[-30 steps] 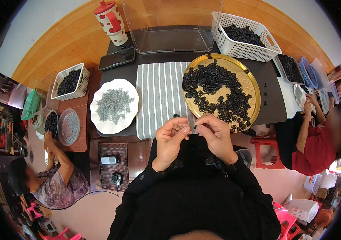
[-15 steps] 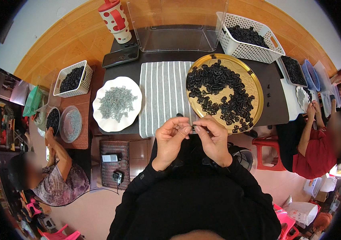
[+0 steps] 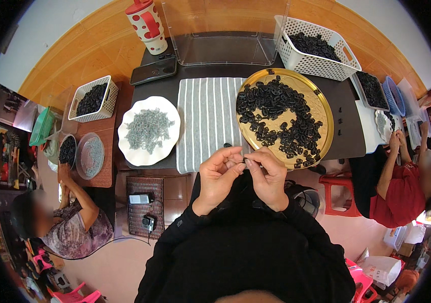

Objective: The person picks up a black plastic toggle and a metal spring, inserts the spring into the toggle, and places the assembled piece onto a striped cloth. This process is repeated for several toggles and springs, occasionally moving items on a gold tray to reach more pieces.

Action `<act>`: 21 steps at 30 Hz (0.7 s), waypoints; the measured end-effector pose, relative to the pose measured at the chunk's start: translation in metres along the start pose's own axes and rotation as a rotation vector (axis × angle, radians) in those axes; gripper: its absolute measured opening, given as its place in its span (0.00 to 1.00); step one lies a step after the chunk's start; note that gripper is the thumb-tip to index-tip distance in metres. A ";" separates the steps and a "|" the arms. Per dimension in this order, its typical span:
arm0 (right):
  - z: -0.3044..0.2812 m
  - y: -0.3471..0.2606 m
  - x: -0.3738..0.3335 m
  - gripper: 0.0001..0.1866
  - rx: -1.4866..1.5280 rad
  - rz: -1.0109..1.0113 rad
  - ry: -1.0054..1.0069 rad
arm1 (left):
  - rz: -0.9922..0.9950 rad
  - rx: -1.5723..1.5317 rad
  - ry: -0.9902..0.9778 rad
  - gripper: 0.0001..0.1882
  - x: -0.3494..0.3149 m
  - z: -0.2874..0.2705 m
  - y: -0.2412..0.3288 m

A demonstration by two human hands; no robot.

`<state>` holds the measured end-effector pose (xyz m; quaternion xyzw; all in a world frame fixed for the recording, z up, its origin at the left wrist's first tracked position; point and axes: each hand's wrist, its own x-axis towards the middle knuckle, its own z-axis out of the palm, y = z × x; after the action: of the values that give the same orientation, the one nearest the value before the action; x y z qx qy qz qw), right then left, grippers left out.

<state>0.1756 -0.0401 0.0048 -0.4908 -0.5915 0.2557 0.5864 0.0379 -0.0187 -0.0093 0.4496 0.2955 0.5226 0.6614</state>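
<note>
My left hand [image 3: 216, 181] and my right hand [image 3: 268, 179] meet over the near edge of a grey-and-white striped cloth [image 3: 203, 121]. Thumb and forefinger of my right hand pinch a small black plastic piece. The left fingertips are closed in a pinch against it, on something too small to make out. Left of the cloth, a white scalloped plate [image 3: 125, 149] carries a heap of small grey metal-looking pieces [image 3: 148, 130]. On the right, a round gold tray [image 3: 322, 113] holds many small black ring-shaped pieces [image 3: 271, 103].
Behind the cloth stand a clear plastic box [image 3: 225, 50], a phone [image 3: 153, 70] and a spotted tumbler [image 3: 147, 28]. A white basket [image 3: 301, 63] of black pieces is at the back right. Co-workers sit at left [image 3: 76, 222] and right [image 3: 402, 194], beside a red stool [image 3: 339, 194].
My fingers have shifted slightly around the small piece, both hands staying together in the same place. The left co-worker's arm has moved a little.
</note>
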 end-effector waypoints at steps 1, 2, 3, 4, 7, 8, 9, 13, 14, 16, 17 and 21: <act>0.001 0.001 0.000 0.06 0.000 0.000 0.000 | 0.012 -0.017 -0.021 0.19 0.001 0.001 0.000; 0.001 0.001 -0.001 0.06 0.021 0.006 0.019 | 0.024 -0.034 -0.043 0.20 0.002 0.001 0.000; 0.001 0.001 0.000 0.06 0.043 0.012 0.039 | 0.024 -0.033 -0.042 0.20 0.002 0.001 0.002; 0.001 0.001 0.000 0.06 0.044 0.012 0.038 | 0.003 -0.041 -0.046 0.21 0.002 0.001 0.003; 0.000 -0.001 0.000 0.06 0.048 0.026 0.026 | -0.025 -0.030 -0.017 0.19 0.001 -0.002 0.001; 0.000 -0.002 0.000 0.06 0.033 0.033 0.024 | -0.031 -0.012 0.018 0.16 0.000 -0.003 0.000; 0.000 -0.003 0.000 0.06 0.017 0.040 0.024 | -0.032 -0.013 0.016 0.16 0.001 -0.004 -0.001; 0.000 -0.002 0.000 0.06 0.013 0.023 0.020 | -0.041 0.081 -0.001 0.07 0.003 -0.009 -0.007; 0.001 -0.002 -0.001 0.06 0.007 0.019 0.023 | -0.025 0.117 -0.025 0.05 0.003 -0.010 -0.008; 0.003 -0.002 -0.003 0.06 0.003 0.015 0.025 | 0.018 0.153 -0.027 0.05 0.003 -0.008 -0.006; 0.004 -0.001 -0.004 0.06 0.030 0.038 0.034 | 0.061 0.188 -0.030 0.05 0.003 -0.007 -0.005; 0.006 0.005 -0.008 0.05 0.199 0.163 0.098 | 0.033 0.092 0.012 0.05 0.003 0.006 -0.002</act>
<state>0.1697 -0.0438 -0.0042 -0.4885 -0.4918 0.3357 0.6377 0.0443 -0.0179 -0.0082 0.4811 0.3157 0.5220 0.6295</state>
